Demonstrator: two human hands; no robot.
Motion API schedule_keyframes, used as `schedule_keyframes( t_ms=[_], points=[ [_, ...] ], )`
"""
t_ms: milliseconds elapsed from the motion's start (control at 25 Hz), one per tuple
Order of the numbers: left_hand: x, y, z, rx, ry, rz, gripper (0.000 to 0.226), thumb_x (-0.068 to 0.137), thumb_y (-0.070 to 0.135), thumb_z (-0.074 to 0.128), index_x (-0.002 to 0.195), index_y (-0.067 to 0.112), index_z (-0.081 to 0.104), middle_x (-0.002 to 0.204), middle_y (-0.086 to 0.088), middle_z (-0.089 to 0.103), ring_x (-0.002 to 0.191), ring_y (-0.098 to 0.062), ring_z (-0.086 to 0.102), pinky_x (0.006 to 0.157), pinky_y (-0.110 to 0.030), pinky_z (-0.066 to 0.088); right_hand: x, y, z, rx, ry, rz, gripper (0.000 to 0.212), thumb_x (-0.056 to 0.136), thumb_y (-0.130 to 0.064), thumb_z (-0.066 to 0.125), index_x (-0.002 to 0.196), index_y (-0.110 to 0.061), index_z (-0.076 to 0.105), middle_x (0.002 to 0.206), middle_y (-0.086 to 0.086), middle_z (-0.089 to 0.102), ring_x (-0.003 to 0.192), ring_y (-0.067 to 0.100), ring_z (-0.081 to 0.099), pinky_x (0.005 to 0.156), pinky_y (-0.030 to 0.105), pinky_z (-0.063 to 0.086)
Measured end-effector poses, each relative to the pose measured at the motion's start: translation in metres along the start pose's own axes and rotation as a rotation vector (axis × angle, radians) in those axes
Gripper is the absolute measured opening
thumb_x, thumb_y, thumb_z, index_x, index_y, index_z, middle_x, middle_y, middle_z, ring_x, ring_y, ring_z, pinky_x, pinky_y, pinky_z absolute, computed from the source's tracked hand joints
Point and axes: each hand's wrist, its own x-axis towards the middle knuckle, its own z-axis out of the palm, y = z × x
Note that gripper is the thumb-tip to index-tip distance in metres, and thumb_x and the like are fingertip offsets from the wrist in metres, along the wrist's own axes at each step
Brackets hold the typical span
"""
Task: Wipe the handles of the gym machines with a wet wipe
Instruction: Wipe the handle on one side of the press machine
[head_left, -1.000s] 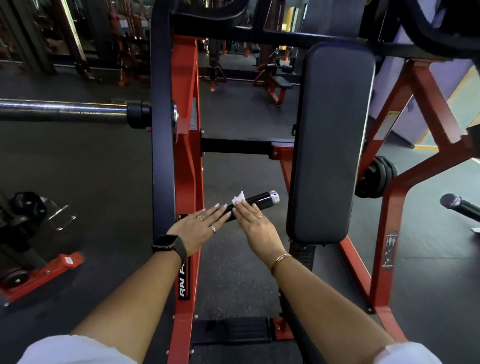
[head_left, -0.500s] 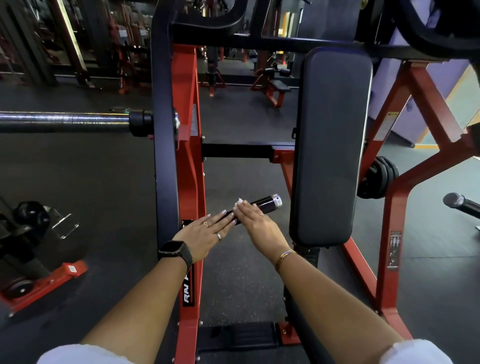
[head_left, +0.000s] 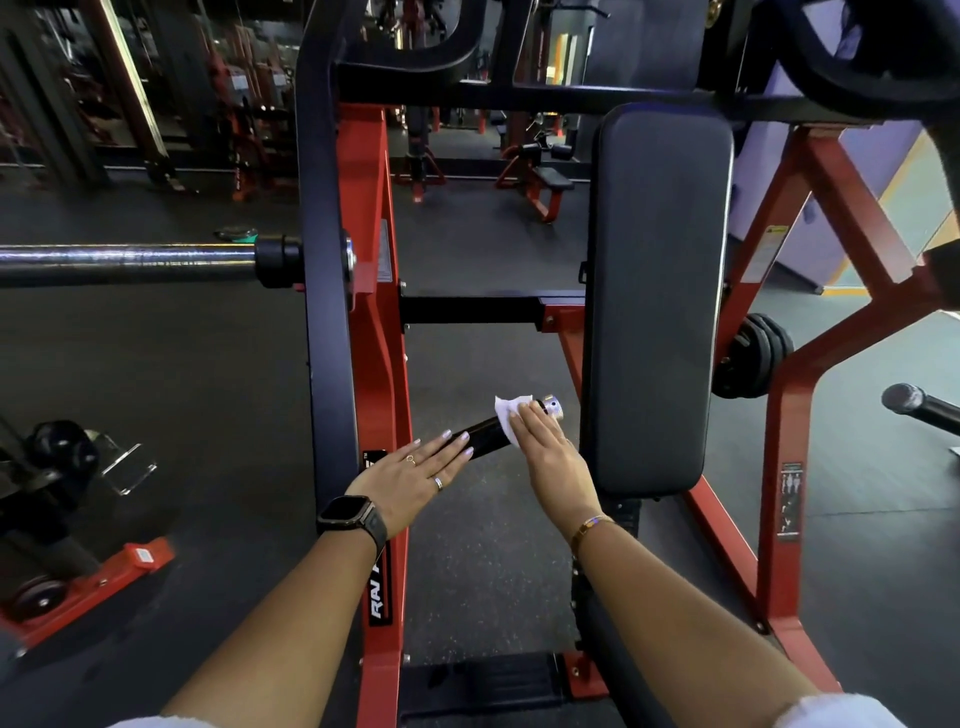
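1. This is a gym with a dark floor (head_left: 493, 571).
2. The left hand (head_left: 410, 480) lies flat, fingers straight, touching the near end of the black handle (head_left: 483, 435).
3. The right hand (head_left: 550, 457) presses a white wet wipe (head_left: 505, 415) on the handle with straight fingers, near its silver end.
4. A black pad (head_left: 657, 291) stands just beside it.

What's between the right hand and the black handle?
A white wipe. The head view shows the right hand pressing it flat against the handle.
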Motion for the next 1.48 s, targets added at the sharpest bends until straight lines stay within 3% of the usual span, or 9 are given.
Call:
schedule_keyframes(
  t_ms=[160,360,600,680,840,960,1200,1360,1480],
  points=[
    [0.001,0.0,-0.002,-0.013,0.009,-0.003,0.088,0.087,-0.011,0.031,0.144,0.017,-0.029,0.148,0.0,-0.036,0.144,-0.018,-0.02,0.12,-0.033,0.002,0.023,0.009,-0.009,-0.127,-0.01,0.004,0.056,0.085,0.015,0.045,0.138,-0.004,0.047,0.143,0.013,0.046,0.137,0.032,0.036,0.105,0.048,0.041],
    [0.0,0.001,-0.004,-0.03,0.018,-0.004,0.086,0.087,-0.012,0.029,0.144,0.017,-0.029,0.148,0.0,-0.036,0.145,-0.018,-0.018,0.119,-0.033,0.0,0.031,0.001,-0.015,0.136,-0.05,0.367,0.051,0.094,-0.001,0.035,0.138,-0.025,0.045,0.145,-0.011,0.041,0.124,0.022,0.043,0.097,0.035,0.042],
    [-0.002,0.001,-0.007,-0.066,0.04,0.004,0.087,0.084,-0.015,0.027,0.143,0.016,-0.027,0.148,0.001,-0.035,0.145,-0.018,-0.018,0.119,-0.032,0.0,0.061,-0.002,-0.033,0.271,-0.098,0.683,0.021,0.094,-0.03,0.05,0.103,-0.016,0.062,0.102,0.006,0.063,0.087,0.023,0.058,0.072,0.028,0.045],
    [-0.002,0.001,-0.008,-0.069,0.032,0.007,0.088,0.083,-0.015,0.028,0.144,0.016,-0.027,0.148,0.001,-0.036,0.145,-0.017,-0.019,0.12,-0.032,0.001,0.067,-0.004,-0.046,0.394,-0.163,0.852,0.037,0.093,-0.048,0.047,0.086,-0.014,0.058,0.078,0.005,0.056,0.078,0.025,0.053,0.066,0.027,0.04],
    [-0.001,0.001,-0.008,-0.052,0.017,0.023,0.089,0.074,-0.016,0.018,0.143,0.016,-0.028,0.147,0.0,-0.037,0.145,-0.018,-0.019,0.12,-0.033,0.002,0.047,-0.005,-0.038,0.278,-0.147,0.903,0.029,0.097,-0.016,0.039,0.091,-0.003,0.063,0.079,0.007,0.055,0.077,0.027,0.053,0.065,0.029,0.041],
    [-0.001,0.0,-0.008,-0.032,0.007,0.031,0.09,0.065,-0.008,0.006,0.145,0.015,-0.027,0.148,-0.001,-0.036,0.145,-0.018,-0.019,0.12,-0.033,0.002,0.04,-0.016,-0.038,0.25,-0.175,0.986,0.032,0.096,-0.029,0.04,0.086,-0.008,0.06,0.085,0.008,0.061,0.083,0.029,0.06,0.067,0.03,0.047],
    [0.001,0.0,0.002,-0.038,0.07,0.006,0.086,0.081,-0.013,0.025,0.145,0.013,-0.027,0.15,-0.003,-0.033,0.146,-0.018,-0.017,0.12,-0.033,0.001,0.051,-0.05,-0.037,-0.044,-0.401,0.83,0.033,0.092,-0.008,0.043,0.122,-0.012,0.053,0.114,0.007,0.063,0.106,0.027,0.061,0.081,0.034,0.049],
    [0.004,0.0,0.006,-0.065,0.08,-0.045,0.081,0.088,-0.009,0.03,0.146,0.01,-0.023,0.149,-0.006,-0.034,0.147,-0.017,-0.012,0.119,-0.029,0.0,0.039,-0.083,-0.015,-0.195,-0.447,0.487,0.028,0.094,-0.014,0.042,0.112,-0.018,0.062,0.109,0.005,0.067,0.101,0.027,0.065,0.082,0.035,0.053],
    [0.003,-0.002,0.004,-0.211,0.09,-0.136,0.071,0.096,0.006,0.033,0.15,0.015,-0.011,0.157,-0.002,-0.021,0.148,-0.014,0.004,0.118,-0.024,0.006,0.035,-0.111,-0.004,-0.006,-0.459,0.406,0.031,0.097,-0.023,0.035,0.106,-0.014,0.062,0.103,0.008,0.067,0.099,0.03,0.064,0.08,0.034,0.049]
  ],
)
